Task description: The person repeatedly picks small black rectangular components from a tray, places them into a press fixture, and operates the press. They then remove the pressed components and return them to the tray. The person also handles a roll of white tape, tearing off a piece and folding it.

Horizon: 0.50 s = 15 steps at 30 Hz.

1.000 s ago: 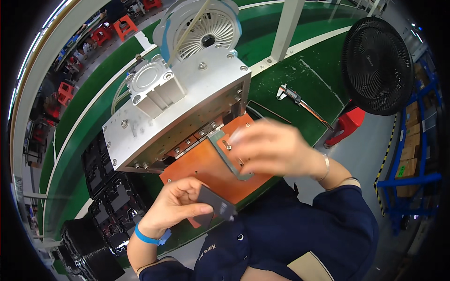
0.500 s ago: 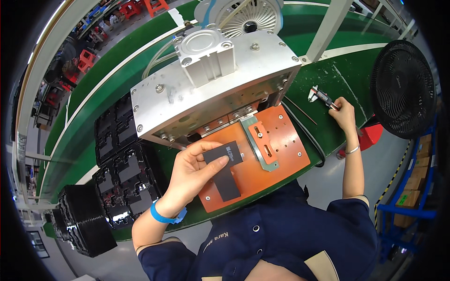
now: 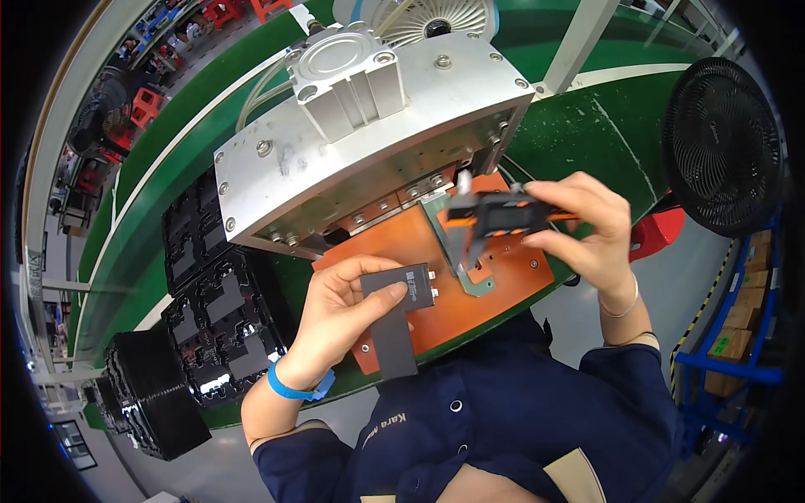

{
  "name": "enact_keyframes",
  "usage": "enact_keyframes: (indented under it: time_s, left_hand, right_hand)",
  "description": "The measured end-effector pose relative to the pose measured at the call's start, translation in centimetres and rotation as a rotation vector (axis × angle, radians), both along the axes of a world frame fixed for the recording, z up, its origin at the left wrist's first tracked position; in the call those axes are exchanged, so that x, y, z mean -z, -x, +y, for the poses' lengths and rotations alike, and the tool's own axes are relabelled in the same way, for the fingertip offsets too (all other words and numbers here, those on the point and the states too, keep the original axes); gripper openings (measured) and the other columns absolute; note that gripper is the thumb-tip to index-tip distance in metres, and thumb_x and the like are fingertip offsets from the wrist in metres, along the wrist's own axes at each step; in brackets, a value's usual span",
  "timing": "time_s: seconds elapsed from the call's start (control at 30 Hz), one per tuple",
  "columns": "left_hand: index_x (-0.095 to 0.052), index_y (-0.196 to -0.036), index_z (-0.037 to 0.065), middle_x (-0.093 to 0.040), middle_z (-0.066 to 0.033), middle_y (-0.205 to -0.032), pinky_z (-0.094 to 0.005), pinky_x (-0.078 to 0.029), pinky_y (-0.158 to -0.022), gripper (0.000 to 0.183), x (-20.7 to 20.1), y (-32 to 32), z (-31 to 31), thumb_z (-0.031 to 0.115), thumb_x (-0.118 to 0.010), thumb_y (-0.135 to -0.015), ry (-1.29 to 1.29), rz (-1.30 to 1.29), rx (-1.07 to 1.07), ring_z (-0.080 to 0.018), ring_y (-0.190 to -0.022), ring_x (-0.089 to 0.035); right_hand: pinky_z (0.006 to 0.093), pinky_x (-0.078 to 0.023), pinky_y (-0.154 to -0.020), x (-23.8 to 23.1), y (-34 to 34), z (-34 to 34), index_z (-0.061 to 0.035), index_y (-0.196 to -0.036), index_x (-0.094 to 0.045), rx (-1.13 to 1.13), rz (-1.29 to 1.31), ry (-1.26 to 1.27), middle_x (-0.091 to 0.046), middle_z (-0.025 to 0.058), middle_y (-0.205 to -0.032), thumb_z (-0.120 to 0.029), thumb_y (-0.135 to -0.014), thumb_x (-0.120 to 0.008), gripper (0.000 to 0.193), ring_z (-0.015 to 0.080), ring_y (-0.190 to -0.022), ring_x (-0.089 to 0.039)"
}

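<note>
My left hand point(image 3: 337, 303) pinches a flat, dark grey L-shaped battery cell point(image 3: 392, 339) between thumb and fingers. Two small metal tabs stick out of the cell's right edge. In my right hand point(image 3: 594, 228) is a digital caliper point(image 3: 506, 215), gripped by its body and blurred at the jaws. The caliper hovers just right of the cell, apart from it, above an orange base plate point(image 3: 449, 317). A greenish metal strip point(image 3: 480, 287) is fixed on that plate, partly hidden by the caliper.
Behind the plate stands a silver metal press point(image 3: 281, 180) with a cylinder block point(image 3: 352, 92) on top. Stacked black trays point(image 3: 222, 314) sit at the left on the green bench point(image 3: 579, 142). A black fan point(image 3: 721, 147) is at right, a white fan point(image 3: 440, 21) at the back.
My right hand has lifted the caliper from the bench at right and brought it left, near the cell. My left hand still holds the cell, its long arm now slightly lower.
</note>
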State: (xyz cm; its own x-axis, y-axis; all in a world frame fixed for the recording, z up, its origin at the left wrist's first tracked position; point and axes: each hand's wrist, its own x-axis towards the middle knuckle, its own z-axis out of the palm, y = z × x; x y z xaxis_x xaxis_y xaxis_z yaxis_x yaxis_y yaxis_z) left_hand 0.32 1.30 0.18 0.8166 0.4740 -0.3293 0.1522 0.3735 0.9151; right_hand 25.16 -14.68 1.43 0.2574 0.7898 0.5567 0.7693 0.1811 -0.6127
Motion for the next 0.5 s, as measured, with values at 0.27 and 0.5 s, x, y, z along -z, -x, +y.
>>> enact_keyframes:
  time_s: [0.27,0.5]
  left_hand:
    - [-0.060,-0.108,-0.004,-0.070,-0.0106,-0.093,-0.0227,-0.054,-0.058,0.021,-0.2,0.0,-0.1,0.005,-0.064,-0.089,0.003,0.026,0.020,-0.0146,-0.071,-0.069]
    - [-0.060,-0.108,-0.004,-0.070,-0.0110,-0.092,-0.0226,-0.054,-0.057,0.021,0.0,0.0,0.0,0.005,-0.064,-0.089,0.013,-0.013,0.018,-0.0148,-0.070,-0.069]
  right_hand:
    - [0.0254,-0.047,-0.055,1.0,0.4,1.5,-0.0085,-0.106,-0.073,-0.076,-0.124,-0.055,-0.066,0.0037,-0.077,-0.017,-0.061,-0.085,0.047,0.0149,-0.064,-0.061]
    - [0.0250,-0.045,-0.055,1.4,0.7,1.6,-0.0064,-0.103,-0.072,-0.065,-0.126,-0.070,-0.066,0.0052,-0.077,-0.018,-0.056,-0.088,0.051,0.0147,-0.065,-0.061]
